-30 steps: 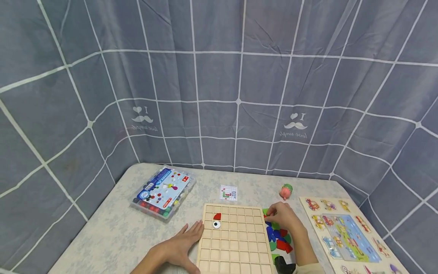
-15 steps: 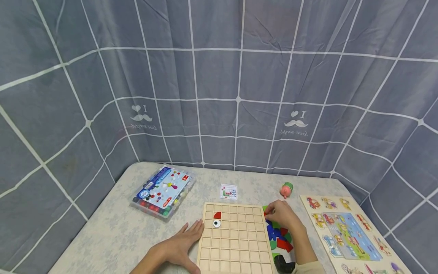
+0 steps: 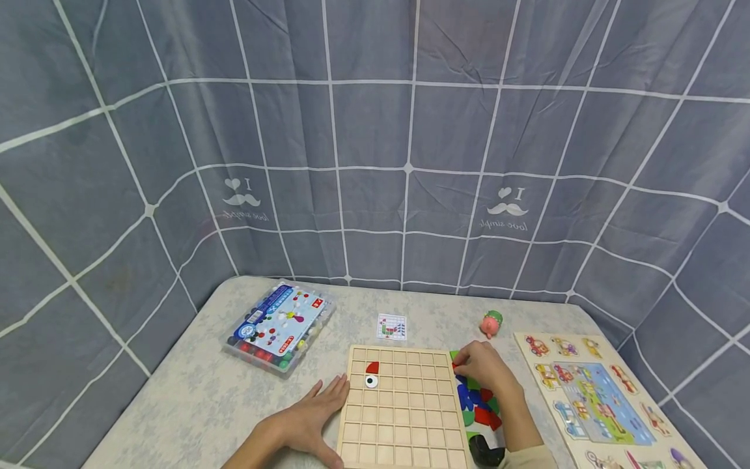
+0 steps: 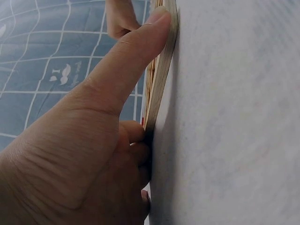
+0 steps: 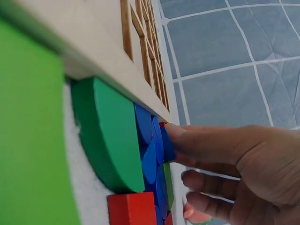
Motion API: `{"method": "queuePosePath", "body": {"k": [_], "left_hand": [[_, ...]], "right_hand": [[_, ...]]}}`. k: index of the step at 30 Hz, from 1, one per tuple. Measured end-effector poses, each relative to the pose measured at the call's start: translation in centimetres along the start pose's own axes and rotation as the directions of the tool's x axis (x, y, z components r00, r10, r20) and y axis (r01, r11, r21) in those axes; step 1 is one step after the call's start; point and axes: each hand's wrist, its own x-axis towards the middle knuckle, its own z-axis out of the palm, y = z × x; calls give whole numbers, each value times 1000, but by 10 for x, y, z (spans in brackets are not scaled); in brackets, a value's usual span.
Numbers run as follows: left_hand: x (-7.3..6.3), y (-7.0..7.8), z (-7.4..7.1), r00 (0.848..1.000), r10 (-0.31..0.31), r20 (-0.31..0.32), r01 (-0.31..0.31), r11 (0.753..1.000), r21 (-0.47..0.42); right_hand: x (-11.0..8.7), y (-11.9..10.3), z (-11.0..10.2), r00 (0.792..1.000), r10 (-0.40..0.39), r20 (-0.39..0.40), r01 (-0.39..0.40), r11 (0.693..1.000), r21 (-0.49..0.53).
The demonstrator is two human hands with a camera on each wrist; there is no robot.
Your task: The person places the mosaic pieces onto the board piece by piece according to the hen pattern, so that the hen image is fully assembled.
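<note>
A wooden grid board [image 3: 404,417] lies on the table, bearing a red quarter-round piece [image 3: 372,368] and a white eye piece [image 3: 372,382] in neighbouring cells. My left hand [image 3: 307,420] lies flat at the board's left side, its thumb [image 4: 140,44] and fingers against the edge. Along the right edge, my right hand [image 3: 486,368] reaches into a pile of coloured pieces, pinching a small red piece [image 5: 163,124] between thumb and fingers; its fingertips are partly hidden. Blue pieces [image 5: 149,161], a green half-round piece [image 5: 110,136] and a red block [image 5: 131,208] lie beside it.
A small pattern card [image 3: 391,327] lies behind the board. Left of it sits a clear box of coloured beads [image 3: 281,329]. A pink and green toy [image 3: 491,324] stands at the back right, near a wooden picture puzzle [image 3: 609,404]. A black object [image 3: 486,451] lies by the right wrist.
The head view has shifted very slightly. Both hands stay nearly where they were, with the right fingertips still among the pieces at the board's right edge.
</note>
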Motion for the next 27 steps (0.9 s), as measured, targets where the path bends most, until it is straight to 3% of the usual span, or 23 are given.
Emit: {"method": "queuePosePath", "body": {"k": [7,17,23,27], "left_hand": [[0,-1,1,1000,5,-13,-4,1000,19],[-1,1,0,1000,2,-19,-2,1000,24],[-1,1,0,1000,-5,-17,6,1000,16],[0,1,0,1000,-12,-12,13,1000,4]], "right_hand": [[2,5,-1,998,57,3,-57,998,9],[3,4,1,1000,23,-10,-22,1000,6],[2,8,0,998,68,17,-69,995,72],[3,12,0,995,91,29,-93,994,54]]}}
